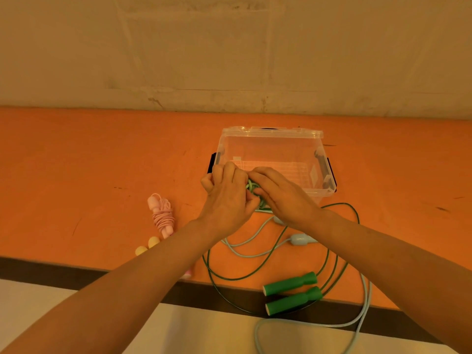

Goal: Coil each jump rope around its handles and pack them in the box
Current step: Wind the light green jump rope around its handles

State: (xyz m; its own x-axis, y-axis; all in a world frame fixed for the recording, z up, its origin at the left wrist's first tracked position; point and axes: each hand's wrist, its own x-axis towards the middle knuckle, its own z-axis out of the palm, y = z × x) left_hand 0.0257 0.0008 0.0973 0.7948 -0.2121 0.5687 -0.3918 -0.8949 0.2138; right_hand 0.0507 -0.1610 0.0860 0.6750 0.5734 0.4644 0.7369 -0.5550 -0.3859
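Working a tangle of thin dark-green cord (252,188) between them, both hands sit close together just in front of the clear plastic box (273,159): the left hand (227,200) has its fingers curled around the bunch, and the right hand (281,195) is closed over it from the other side. The cord looks light, limp and springy, likely to slide out of loose loops, so pinching a bunched part as here seems the surest hold. From the hands it trails down in wide loops to two stiff green handles (292,292) lying side by side near the orange desk (76,162) edge; these rigid handles would offer the firmest grip. A pale-blue rope (301,238) lies uncoiled, crossing the green cord, so snagging is a risk. A pink rope already wound round its handles (161,215) rests left of the hands, with two yellow rounded ends (148,246) just beside the forearm.
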